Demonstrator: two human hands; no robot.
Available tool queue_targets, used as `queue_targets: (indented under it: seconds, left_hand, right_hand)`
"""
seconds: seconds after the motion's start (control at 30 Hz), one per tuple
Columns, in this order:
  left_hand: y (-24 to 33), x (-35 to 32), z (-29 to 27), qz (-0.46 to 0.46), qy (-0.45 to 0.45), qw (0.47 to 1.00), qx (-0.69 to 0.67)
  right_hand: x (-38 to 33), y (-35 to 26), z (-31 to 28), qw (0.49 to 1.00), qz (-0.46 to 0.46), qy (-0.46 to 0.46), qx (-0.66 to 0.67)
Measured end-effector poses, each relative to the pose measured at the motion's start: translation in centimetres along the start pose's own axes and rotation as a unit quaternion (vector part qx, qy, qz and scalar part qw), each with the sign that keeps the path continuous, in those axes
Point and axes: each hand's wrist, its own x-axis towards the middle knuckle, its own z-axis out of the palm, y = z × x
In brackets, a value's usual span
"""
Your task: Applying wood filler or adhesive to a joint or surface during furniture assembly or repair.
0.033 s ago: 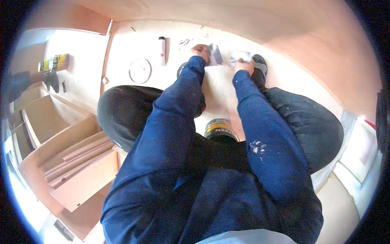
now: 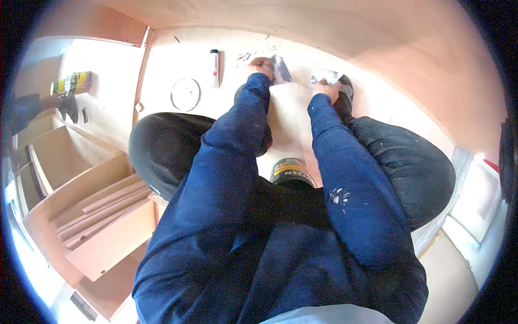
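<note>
My left hand [image 2: 261, 66] is closed on a putty knife with a wide grey blade [image 2: 281, 71], held low over the pale panel beneath me. To its right, my right hand [image 2: 327, 90] grips another flat, grey-white blade [image 2: 322, 77], likely a second putty knife; its edges are blurred. Whitish smears [image 2: 245, 56] lie beside my left hand. Between my legs stands an open-looking yellow and black can [image 2: 291, 171], its near part hidden by my clothing. A round white lid [image 2: 174, 94] and a white tube with a dark cap [image 2: 215, 66] rest left of my left forearm.
At the left lie wooden compartments [image 2: 81, 156] holding several thin strips [image 2: 102, 208]. Beyond them are another yellow can [image 2: 74, 82], a dark glove-like thing [image 2: 68, 106] and a blue cloth or sleeve [image 2: 27, 110]. A wooden panel [image 2: 377, 43] rises along the far and right side.
My left hand and its putty knife have shifted slightly left. My right hand has moved only a little, its blade tilting slightly.
</note>
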Motion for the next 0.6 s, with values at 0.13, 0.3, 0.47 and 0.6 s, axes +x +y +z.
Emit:
queue_targets:
  seconds: [0.13,0.3,0.47,0.6]
  left_hand:
    - [0.8,1.3,-1.1,0.001,-0.028,0.997,-0.065]
    - [1.6,-0.4,-1.8,0.037,-0.056,0.992,0.106]
    - [1.9,-0.8,-1.5,-0.058,-0.035,0.996,-0.055]
    - [3.7,-2.0,-2.3,-0.227,-0.141,0.944,-0.195]
  right_hand:
    - [-1.0,-1.0,-1.4,0.995,-0.082,-0.055,-0.035]
    - [-3.6,-6.0,-4.7,0.935,-0.201,-0.275,-0.101]
    - [-2.6,-5.4,-6.3,0.887,-0.221,-0.377,-0.149]
    - [0.2,1.0,-3.0,0.951,-0.121,-0.235,-0.161]
